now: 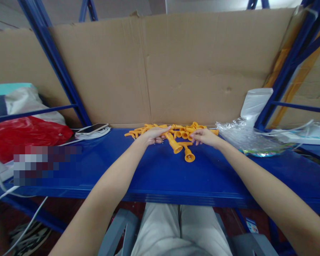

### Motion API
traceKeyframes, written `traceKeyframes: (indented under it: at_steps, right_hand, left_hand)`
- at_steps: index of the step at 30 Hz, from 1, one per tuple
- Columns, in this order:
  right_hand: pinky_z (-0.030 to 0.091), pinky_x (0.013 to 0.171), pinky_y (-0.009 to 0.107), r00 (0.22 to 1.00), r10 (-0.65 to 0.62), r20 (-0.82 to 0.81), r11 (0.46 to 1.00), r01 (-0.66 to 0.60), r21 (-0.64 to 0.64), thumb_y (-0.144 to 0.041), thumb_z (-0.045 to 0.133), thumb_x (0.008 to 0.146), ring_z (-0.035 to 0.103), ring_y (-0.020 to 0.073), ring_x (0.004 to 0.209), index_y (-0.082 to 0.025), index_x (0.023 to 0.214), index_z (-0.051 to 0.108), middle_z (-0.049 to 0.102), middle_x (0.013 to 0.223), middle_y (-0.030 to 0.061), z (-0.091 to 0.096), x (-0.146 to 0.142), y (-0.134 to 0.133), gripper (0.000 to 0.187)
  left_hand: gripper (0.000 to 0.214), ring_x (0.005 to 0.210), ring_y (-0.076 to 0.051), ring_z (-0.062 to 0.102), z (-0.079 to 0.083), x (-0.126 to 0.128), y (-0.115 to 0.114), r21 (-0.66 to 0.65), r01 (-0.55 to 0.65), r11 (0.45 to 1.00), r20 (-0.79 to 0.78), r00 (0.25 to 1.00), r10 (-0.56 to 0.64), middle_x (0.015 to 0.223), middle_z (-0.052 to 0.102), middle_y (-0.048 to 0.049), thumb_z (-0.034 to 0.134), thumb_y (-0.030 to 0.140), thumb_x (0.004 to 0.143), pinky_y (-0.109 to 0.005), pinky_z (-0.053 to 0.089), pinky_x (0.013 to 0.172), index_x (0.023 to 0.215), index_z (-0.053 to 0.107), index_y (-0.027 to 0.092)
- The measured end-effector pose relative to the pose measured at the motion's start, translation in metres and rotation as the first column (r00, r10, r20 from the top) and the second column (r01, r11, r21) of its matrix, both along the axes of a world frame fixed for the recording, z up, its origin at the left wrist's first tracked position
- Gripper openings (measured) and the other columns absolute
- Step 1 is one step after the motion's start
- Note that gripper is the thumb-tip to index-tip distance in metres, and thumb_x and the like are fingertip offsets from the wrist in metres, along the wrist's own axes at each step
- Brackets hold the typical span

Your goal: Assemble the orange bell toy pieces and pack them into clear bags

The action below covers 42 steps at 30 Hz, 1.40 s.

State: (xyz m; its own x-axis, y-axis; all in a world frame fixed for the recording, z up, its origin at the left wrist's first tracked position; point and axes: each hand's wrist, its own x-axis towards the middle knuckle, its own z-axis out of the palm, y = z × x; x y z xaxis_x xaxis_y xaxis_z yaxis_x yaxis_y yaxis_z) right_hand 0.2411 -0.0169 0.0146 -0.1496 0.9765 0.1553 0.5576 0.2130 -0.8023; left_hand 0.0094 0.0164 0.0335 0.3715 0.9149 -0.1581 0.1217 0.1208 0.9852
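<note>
Several yellow-orange plastic pieces with funnel-shaped ends lie in a heap at the back of the blue shelf. My left hand is closed around one yellow-orange funnel-shaped piece, its wide mouth tilted down to the right. My right hand is at the right side of the heap, with thumb and fingers pinched together; whatever is between them is too small to make out. Between the hands, a little nearer to me, another funnel-shaped piece shows its open mouth, with something small and metallic inside.
A cardboard sheet stands behind the shelf. On the left are a phone, a coiled white cable and a red bag. Clear plastic wrapping and a white power strip lie on the right. Blue uprights flank the workspace.
</note>
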Motion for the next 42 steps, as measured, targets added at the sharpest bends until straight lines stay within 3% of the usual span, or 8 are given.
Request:
traceKeyframes:
  at_steps: [5,9,16,20,26,30,36,42]
  right_hand:
    - [0.042,0.047,0.022,0.989,0.097,0.113,0.995,-0.098,-0.003,-0.028,0.063,0.078,0.050,0.0078,0.044,-0.014,0.080,0.067,0.063,0.059,0.0008,-0.010,-0.007,0.000,0.014]
    - [0.038,0.043,0.020,0.976,0.116,0.184,0.993,-0.115,-0.014,-0.030,0.063,0.078,0.048,0.0074,0.042,-0.013,0.088,0.067,0.059,0.054,-0.0017,-0.011,-0.015,-0.004,0.020]
    - [0.036,0.045,0.021,0.964,0.070,0.257,0.997,-0.074,0.004,-0.023,0.058,0.077,0.045,0.0081,0.043,-0.011,0.097,0.065,0.051,0.049,-0.0053,-0.019,-0.027,-0.006,0.024]
    - [0.036,0.048,0.022,0.950,-0.043,0.308,0.995,0.013,0.099,-0.017,0.057,0.073,0.048,0.0104,0.048,-0.013,0.090,0.068,0.050,0.049,-0.0042,-0.023,-0.031,-0.003,0.021]
    - [0.036,0.049,0.023,0.940,-0.087,0.329,0.990,0.044,0.136,-0.018,0.056,0.073,0.048,0.0116,0.051,-0.012,0.088,0.066,0.051,0.051,-0.0031,-0.025,-0.031,-0.002,0.019]
    - [0.039,0.053,0.024,0.941,-0.126,0.313,0.986,0.086,0.140,-0.019,0.058,0.073,0.052,0.0134,0.055,-0.012,0.088,0.066,0.056,0.056,-0.0007,-0.028,-0.031,-0.001,0.019]
    - [0.042,0.057,0.025,0.927,-0.161,0.339,0.983,0.118,0.144,-0.021,0.060,0.072,0.057,0.0151,0.061,-0.013,0.088,0.067,0.062,0.066,0.0023,-0.027,-0.032,-0.001,0.019]
    - [0.042,0.057,0.024,0.920,-0.162,0.357,0.981,0.110,0.161,-0.020,0.059,0.073,0.058,0.0153,0.063,-0.013,0.088,0.067,0.064,0.069,0.0032,-0.026,-0.033,-0.002,0.018]
  left_hand:
    - [0.034,0.032,-0.002,0.023,-0.003,0.010,-0.001,0.042,0.081,0.996,-0.186,0.980,-0.072,0.044,0.044,0.0013,0.067,0.044,0.072,-0.015,0.007,0.031,0.056,0.057,0.016]
    - [0.036,0.032,-0.005,0.026,-0.007,0.026,-0.003,0.145,0.091,0.985,-0.448,0.894,-0.016,0.035,0.038,0.0022,0.071,0.041,0.068,-0.018,0.011,0.033,0.047,0.053,0.017]
    - [0.038,0.033,-0.008,0.032,-0.016,0.032,-0.003,0.393,0.264,0.881,-0.651,0.757,0.063,0.035,0.038,0.0026,0.067,0.027,0.071,-0.021,0.019,0.037,0.040,0.046,0.018]
    - [0.035,0.039,-0.008,0.033,-0.021,0.028,-0.002,0.489,0.326,0.809,-0.666,0.739,0.105,0.039,0.041,0.0033,0.066,0.021,0.070,-0.022,0.020,0.042,0.041,0.047,0.017]
    - [0.036,0.045,-0.011,0.037,-0.035,0.026,0.004,0.624,0.231,0.747,-0.623,0.723,0.298,0.042,0.042,0.0024,0.059,0.024,0.076,-0.024,0.025,0.049,0.043,0.045,0.018]
    - [0.031,0.054,-0.014,0.047,-0.042,0.026,0.007,0.687,0.234,0.688,-0.621,0.681,0.388,0.052,0.051,-0.0012,0.055,0.026,0.080,-0.024,0.034,0.057,0.050,0.049,0.018]
    - [0.024,0.079,-0.022,0.061,-0.040,0.028,0.003,0.656,0.318,0.685,-0.725,0.517,0.454,0.079,0.066,-0.0116,0.048,0.028,0.084,-0.029,0.043,0.074,0.069,0.061,0.015]
    - [0.025,0.093,-0.026,0.062,-0.039,0.028,0.002,0.644,0.358,0.676,-0.751,0.463,0.470,0.096,0.067,-0.0177,0.044,0.024,0.085,-0.033,0.044,0.082,0.081,0.066,0.011]
